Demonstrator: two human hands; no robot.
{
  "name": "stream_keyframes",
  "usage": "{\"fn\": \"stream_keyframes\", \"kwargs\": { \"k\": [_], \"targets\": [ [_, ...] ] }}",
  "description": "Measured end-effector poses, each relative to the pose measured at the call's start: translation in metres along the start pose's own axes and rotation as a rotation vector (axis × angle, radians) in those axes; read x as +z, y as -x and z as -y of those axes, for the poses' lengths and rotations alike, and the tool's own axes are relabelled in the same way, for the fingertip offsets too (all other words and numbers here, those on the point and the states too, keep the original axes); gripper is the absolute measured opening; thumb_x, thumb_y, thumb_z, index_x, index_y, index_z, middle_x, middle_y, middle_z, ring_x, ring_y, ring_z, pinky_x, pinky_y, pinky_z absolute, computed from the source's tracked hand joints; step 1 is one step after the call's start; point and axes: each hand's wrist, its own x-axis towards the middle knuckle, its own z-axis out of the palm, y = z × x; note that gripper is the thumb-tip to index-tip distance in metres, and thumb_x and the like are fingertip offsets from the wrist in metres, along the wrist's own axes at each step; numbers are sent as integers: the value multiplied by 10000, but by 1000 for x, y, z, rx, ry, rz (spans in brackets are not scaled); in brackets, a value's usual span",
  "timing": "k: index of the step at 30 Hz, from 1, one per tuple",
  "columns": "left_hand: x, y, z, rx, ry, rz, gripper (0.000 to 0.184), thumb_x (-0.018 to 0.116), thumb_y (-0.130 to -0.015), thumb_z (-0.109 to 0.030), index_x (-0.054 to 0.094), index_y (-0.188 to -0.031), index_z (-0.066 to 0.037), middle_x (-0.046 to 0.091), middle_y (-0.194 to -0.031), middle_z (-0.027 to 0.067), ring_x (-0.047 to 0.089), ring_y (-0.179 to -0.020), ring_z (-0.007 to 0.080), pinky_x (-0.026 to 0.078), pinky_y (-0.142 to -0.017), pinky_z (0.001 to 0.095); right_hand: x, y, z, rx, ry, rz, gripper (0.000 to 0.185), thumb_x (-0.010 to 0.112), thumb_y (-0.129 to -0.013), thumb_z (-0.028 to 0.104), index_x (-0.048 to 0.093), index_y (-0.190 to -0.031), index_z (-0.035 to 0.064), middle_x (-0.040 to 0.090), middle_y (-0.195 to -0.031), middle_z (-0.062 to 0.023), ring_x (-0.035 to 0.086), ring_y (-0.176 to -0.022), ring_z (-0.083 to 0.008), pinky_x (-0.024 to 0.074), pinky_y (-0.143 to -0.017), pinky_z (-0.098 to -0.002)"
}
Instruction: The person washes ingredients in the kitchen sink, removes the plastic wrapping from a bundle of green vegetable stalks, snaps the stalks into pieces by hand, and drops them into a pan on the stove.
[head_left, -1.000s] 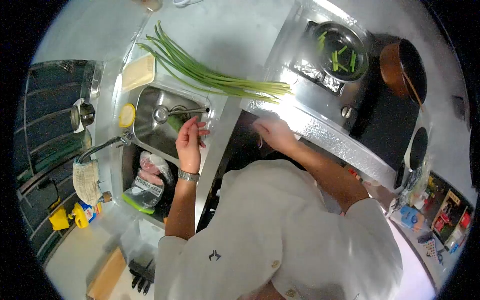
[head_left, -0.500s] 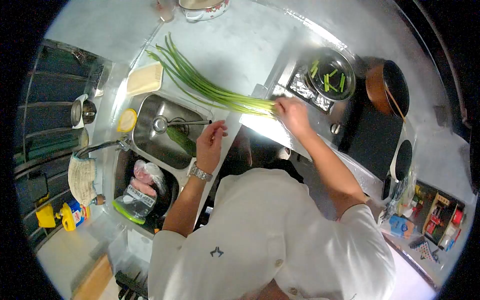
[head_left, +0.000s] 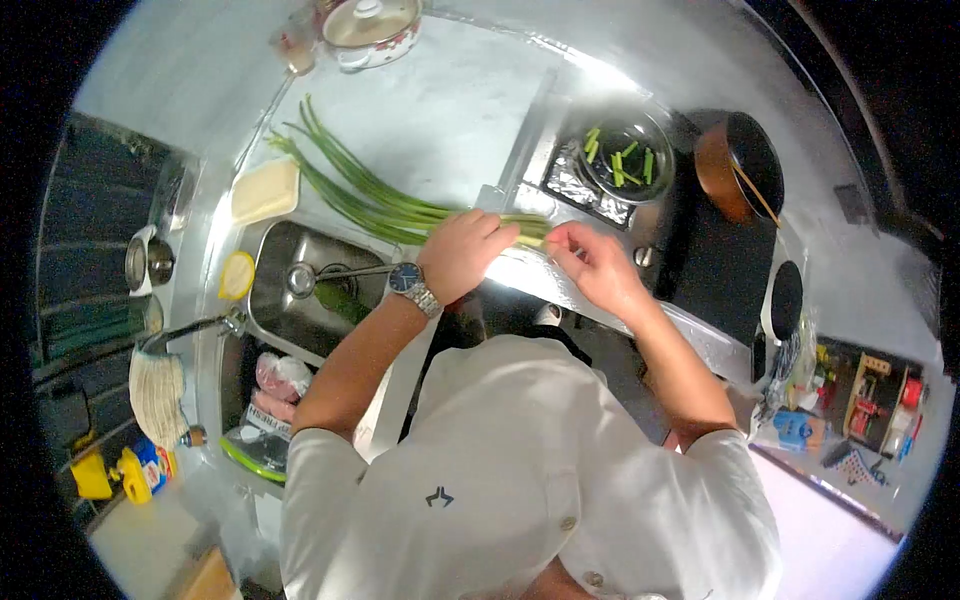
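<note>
A bundle of long green stalks that look like garlic scapes (head_left: 370,194) lies across the counter by the sink, its pale ends towards the stove. My left hand (head_left: 464,250) is closed over the bundle near those ends and wears a watch. At the tips, the fingers of my right hand (head_left: 592,262) pinch together on the stalk ends; how many they hold is hidden. Short green pieces (head_left: 618,172) lie in a clear glass bowl (head_left: 664,180) on the stove, just beyond my right hand.
A steel sink (head_left: 262,285) with a green vegetable in it sits left, beside a second basin holding bagged meat (head_left: 280,378). A copper-coloured pan (head_left: 716,168) stands on the stove. A lidded pot (head_left: 385,48) and a cream tray (head_left: 265,193) are farther back.
My left hand has come from above the sink edge onto the bundle and closed over it. My right hand stays at the stalk ends. The whole view has shifted slightly.
</note>
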Motion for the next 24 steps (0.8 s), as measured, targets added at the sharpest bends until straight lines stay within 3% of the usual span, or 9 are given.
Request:
{"fn": "stream_keyframes", "kwargs": {
  "k": [1,5,8,10,11,14,18,21,24],
  "targets": [
    [-1,-5,0,51,3,0,185,583,-830,-107,624,-1003,-55,560,-833,103,572,-840,294,478,-722,412,-4,-3,-10,-25,57,45,245,597,-913,255,637,-933,14,656,-786,-137,643,-722,-247,500,-658,-377],
    [-16,-19,-11,108,52,59,185,594,-827,-116,623,-995,-44,579,-853,115,577,-843,304,479,-730,421,-24,-3,-12,-84,64,210,272,565,-937,280,637,-931,19,640,-771,-141,624,-704,-249,491,-671,-390],
    [-23,-17,-11,164,143,9,172,594,-849,-128,616,-990,-32,598,-882,137,579,-846,324,476,-736,428,-37,8,-6,-105,-168,321,271,532,-971,264,638,-927,18,595,-702,-96,554,-616,-185,461,-609,-332],
    [-30,-16,-12,25,238,-5,175,589,-875,-142,614,-998,-20,606,-885,160,581,-842,348,474,-730,437,-41,18,-1,14,-739,360,267,507,-996,245,638,-930,23,528,-663,-21,463,-577,-103,404,-552,-257],
    [-32,-17,-10,28,232,-8,175,589,-875,-142,614,-998,-20,606,-885,160,581,-842,348,474,-730,437,-40,19,1,9,-772,296,246,503,-1002,238,630,-960,32,497,-668,26,428,-573,-56,360,-529,-205],
    [-38,-14,-11,6,180,-55,132,585,-862,-143,604,-967,-65,601,-856,95,586,-843,303,486,-699,407,-30,13,-5,77,-791,167,220,502,-997,225,618,-991,37,528,-693,16,449,-576,-63,371,-514,-211],
    [-44,-16,-18,9,109,24,158,585,-851,-145,605,-992,-78,592,-840,80,596,-814,281,488,-687,393,-16,10,-5,200,-716,156,210,501,-992,226,603,-1001,43,552,-725,11,466,-595,-58,365,-492,-214],
    [-43,-15,-18,52,71,30,166,583,-844,-145,606,-997,-85,586,-833,68,599,-810,268,489,-691,386,-9,3,-3,274,-891,227,231,512,-988,275,562,-1022,52,561,-753,5,463,-592,-60,368,-475,-212],
    [-44,-15,-19,85,64,43,166,582,-838,-148,607,-991,-88,583,-835,61,598,-818,258,489,-698,381,-5,-5,3,325,-819,246,275,503,-994,327,575,-948,66,552,-719,12,467,-598,-53,352,-469,-204]
  ]
}}
